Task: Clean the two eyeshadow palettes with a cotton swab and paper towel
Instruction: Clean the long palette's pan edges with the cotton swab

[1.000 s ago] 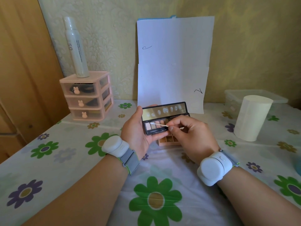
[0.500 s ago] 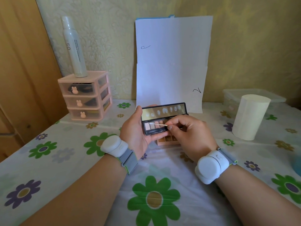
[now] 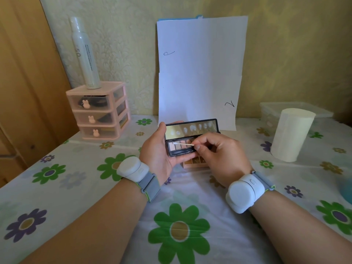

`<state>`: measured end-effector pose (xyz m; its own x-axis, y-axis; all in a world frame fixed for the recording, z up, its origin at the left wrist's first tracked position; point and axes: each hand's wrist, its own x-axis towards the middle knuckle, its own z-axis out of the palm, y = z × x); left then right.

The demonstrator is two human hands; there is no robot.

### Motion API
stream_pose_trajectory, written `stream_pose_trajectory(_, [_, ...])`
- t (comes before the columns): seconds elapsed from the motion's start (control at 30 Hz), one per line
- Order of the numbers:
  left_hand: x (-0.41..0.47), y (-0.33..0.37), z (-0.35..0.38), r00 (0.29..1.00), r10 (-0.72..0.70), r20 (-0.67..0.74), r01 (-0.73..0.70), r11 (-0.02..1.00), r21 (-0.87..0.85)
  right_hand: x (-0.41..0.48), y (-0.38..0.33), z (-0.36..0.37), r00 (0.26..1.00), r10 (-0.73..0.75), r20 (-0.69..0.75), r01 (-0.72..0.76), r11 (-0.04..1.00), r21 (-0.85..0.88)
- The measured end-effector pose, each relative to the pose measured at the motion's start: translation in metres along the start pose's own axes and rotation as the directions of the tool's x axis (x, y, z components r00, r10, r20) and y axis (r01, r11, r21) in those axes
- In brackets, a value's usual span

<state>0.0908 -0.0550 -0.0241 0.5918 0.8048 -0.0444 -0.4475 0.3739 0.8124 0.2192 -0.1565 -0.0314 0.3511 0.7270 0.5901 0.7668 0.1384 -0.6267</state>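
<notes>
Presently the open black palette (image 3: 181,149) is gripped round its edges by the left hand (image 3: 156,151) and raised off the tablecloth (image 3: 181,189), so the pans are tilted toward the eyes. A cotton swab (image 3: 183,144) is pinched in the right hand (image 3: 222,157), its tip laid on a pale pan at left, likely for fine control. The second palette (image 3: 196,161) lies beneath, mostly hidden. The paper towel roll (image 3: 291,134) is stood well apart at right, presumably kept for wiping.

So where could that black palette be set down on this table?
Widest bare cloth lies left, between the pink drawer unit and the left hand. Another lies between the two forearms. Crowded: under the right hand, where the second palette lies, and far right, around the paper towel roll and plastic box.
</notes>
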Motion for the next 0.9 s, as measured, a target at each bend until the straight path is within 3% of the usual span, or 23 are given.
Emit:
stream_pose_trajectory(0.27, [0.0030,0.0009,-0.0044,1.000,0.022,-0.007,-0.022,1.000,-0.006,-0.0006,0.0010,-0.0029,0.998,-0.036,0.055,0.037,0.999,-0.014])
stream_pose_trajectory(0.47, [0.0007,0.0014,-0.0032,1.000,0.007,0.020,-0.006,1.000,-0.023,0.0006,0.0003,-0.0076,0.998,0.032,-0.058,-0.031,0.999,0.022])
stream_pose_trajectory(0.9, [-0.0015,0.0028,-0.0015,1.000,0.010,0.003,-0.010,0.999,-0.043,0.0005,0.0007,-0.0082,1.000,0.000,-0.016,0.000,0.999,-0.033])
